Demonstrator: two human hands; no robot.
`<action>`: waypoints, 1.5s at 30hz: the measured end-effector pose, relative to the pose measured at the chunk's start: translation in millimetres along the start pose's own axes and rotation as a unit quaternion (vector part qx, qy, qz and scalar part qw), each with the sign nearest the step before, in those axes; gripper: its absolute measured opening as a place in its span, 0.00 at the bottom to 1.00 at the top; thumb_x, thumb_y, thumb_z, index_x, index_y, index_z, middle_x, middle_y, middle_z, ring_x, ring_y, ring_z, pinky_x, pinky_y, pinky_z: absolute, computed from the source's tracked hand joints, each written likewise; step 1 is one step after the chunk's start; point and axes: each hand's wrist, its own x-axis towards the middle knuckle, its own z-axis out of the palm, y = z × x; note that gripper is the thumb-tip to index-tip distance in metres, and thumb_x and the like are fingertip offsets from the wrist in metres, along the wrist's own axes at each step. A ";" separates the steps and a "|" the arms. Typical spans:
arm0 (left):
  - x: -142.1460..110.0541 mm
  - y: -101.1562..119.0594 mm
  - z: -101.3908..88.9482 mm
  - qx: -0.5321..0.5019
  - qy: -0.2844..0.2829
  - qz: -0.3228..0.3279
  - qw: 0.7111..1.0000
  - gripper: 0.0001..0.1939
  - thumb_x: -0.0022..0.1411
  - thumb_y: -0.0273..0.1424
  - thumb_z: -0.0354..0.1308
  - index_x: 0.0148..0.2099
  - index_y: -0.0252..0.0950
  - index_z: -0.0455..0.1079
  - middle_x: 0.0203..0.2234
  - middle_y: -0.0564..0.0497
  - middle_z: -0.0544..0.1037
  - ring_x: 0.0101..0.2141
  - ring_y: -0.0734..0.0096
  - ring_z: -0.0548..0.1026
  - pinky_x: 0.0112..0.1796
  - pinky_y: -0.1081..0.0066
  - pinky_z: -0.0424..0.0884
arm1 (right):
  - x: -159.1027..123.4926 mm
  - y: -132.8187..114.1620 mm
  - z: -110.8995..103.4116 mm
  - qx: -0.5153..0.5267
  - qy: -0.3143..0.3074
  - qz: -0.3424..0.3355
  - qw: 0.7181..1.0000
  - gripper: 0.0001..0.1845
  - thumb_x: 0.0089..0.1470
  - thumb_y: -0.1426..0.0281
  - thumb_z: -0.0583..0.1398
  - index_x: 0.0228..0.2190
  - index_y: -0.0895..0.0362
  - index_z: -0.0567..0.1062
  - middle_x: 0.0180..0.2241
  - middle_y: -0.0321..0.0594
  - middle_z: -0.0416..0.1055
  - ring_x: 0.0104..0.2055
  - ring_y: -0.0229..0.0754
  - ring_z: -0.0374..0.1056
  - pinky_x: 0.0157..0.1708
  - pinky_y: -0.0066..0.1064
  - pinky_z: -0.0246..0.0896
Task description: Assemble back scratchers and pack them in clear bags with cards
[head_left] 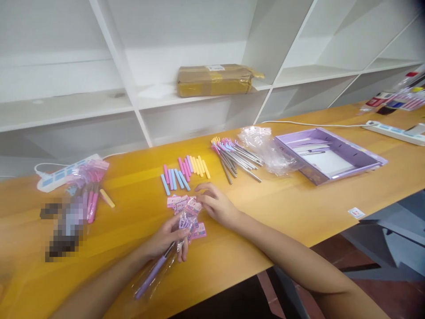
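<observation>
My left hand [169,237] is closed around a clear plastic bag with a purple-handled back scratcher [151,277] inside. The handle points down toward the table's front edge, and the claw end lies at my fingers. A pink printed card [193,206] tops the bag. My right hand [217,206] is beside that card with its fingers apart; whether a fingertip touches the card I cannot tell. More printed cards [200,230] lie beneath the bag. Just beyond are loose handle sleeves [175,179] in blue, pink, purple and yellow.
Metal back scratcher rods [237,159] lie in a heap beside clear bags [277,153] and a purple box [353,170]. At left are bagged scratchers [91,204], a yellow sleeve [107,198] and a power strip [56,179]. A taped carton [215,82] occupies the shelf.
</observation>
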 end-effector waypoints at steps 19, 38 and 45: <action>-5.2 12.0 -12.4 -0.046 -0.215 -0.154 0.963 0.28 0.67 0.44 0.70 0.61 0.34 0.71 0.18 0.53 0.78 0.17 0.65 0.78 0.18 0.76 0.67 | 11.3 18.0 -1.7 0.211 0.101 0.267 0.935 0.22 0.70 0.49 0.57 0.35 0.54 0.73 0.34 0.39 0.69 0.39 0.43 0.67 0.47 0.38 0.68; 0.4 -2.6 -12.5 -0.108 -0.135 -0.035 0.984 0.27 0.64 0.45 0.72 0.57 0.34 0.73 0.32 0.48 0.80 0.26 0.66 0.82 0.23 0.75 0.73 | 17.3 -9.4 -15.5 0.190 0.215 0.275 0.917 0.36 0.65 0.36 0.55 0.24 0.53 0.63 0.24 0.36 0.60 0.28 0.40 0.57 0.29 0.32 0.57; -2.2 0.5 -16.4 -0.054 -0.144 -0.063 0.986 0.23 0.67 0.46 0.69 0.53 0.34 0.74 0.23 0.58 0.67 0.17 0.82 0.59 0.16 0.80 0.56 | 24.0 -4.2 -30.6 0.201 0.267 0.275 0.902 0.33 0.67 0.35 0.49 0.34 0.51 0.69 0.26 0.37 0.60 0.27 0.42 0.58 0.27 0.34 0.57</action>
